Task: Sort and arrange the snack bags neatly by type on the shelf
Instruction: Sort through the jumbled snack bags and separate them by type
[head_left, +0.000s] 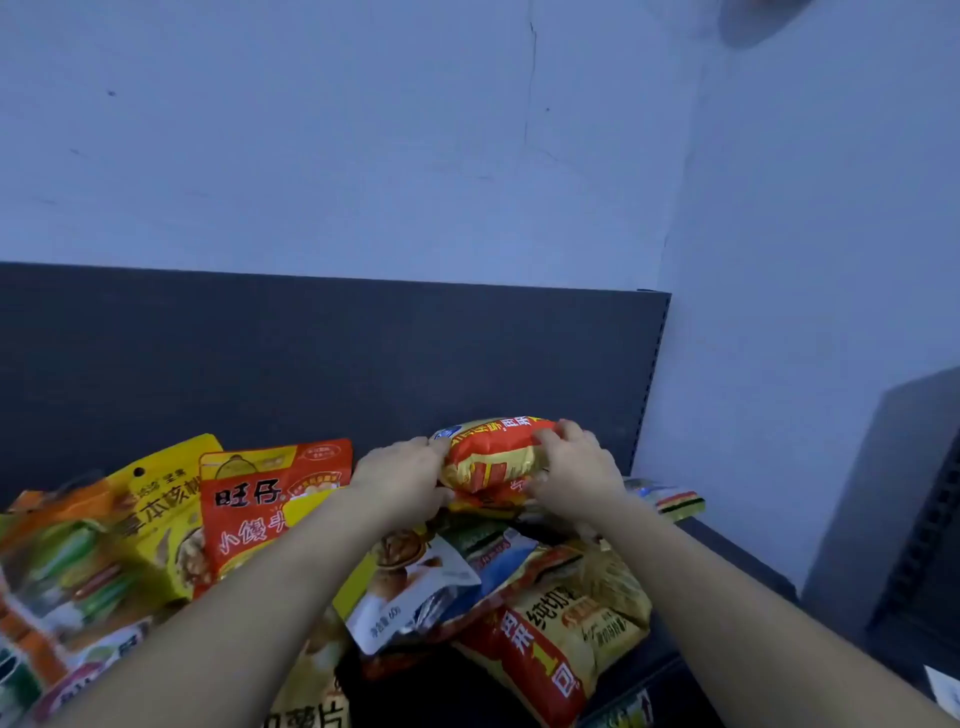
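Both hands, left (402, 480) and right (576, 475), are gripping a red-yellow snack bag (491, 460) above the pile; next: placing it with matching bags.

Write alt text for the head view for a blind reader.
The left hand and right hand grip a red and yellow snack bag by its ends over a jumbled pile of snack bags on a dark shelf. A red pouch and a yellow pouch stand at left.
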